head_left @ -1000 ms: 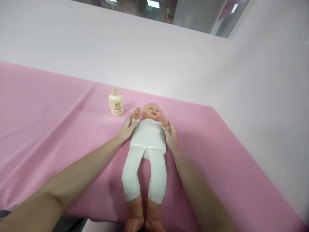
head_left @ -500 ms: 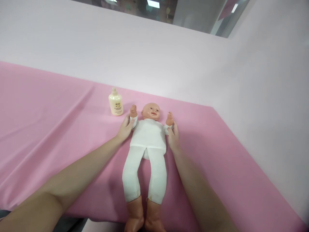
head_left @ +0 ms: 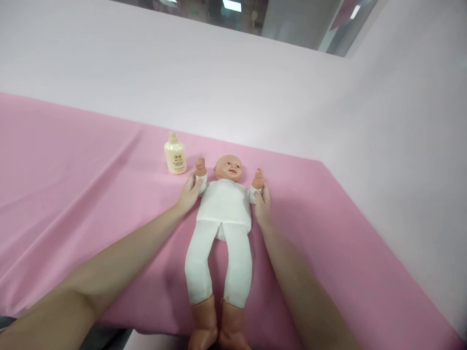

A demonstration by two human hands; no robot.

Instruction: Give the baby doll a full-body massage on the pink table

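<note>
A pale wall (head_left: 146,73) is rising behind a pink cloth (head_left: 73,165), whose long creases are slanting across the left side — a second wall (head_left: 419,136) is bordering it on the right. High up, a dark window (head_left: 292,26) is showing a bright rectangular light (head_left: 232,5).

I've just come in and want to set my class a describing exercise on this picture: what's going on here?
A person holds a doll by its two forearms, the left hand on one and the right hand on the other. The doll lies on its back on a pink cover, its hands raised on either side of its head. A pale bottle stands upright beyond the left hand, untouched.
</note>
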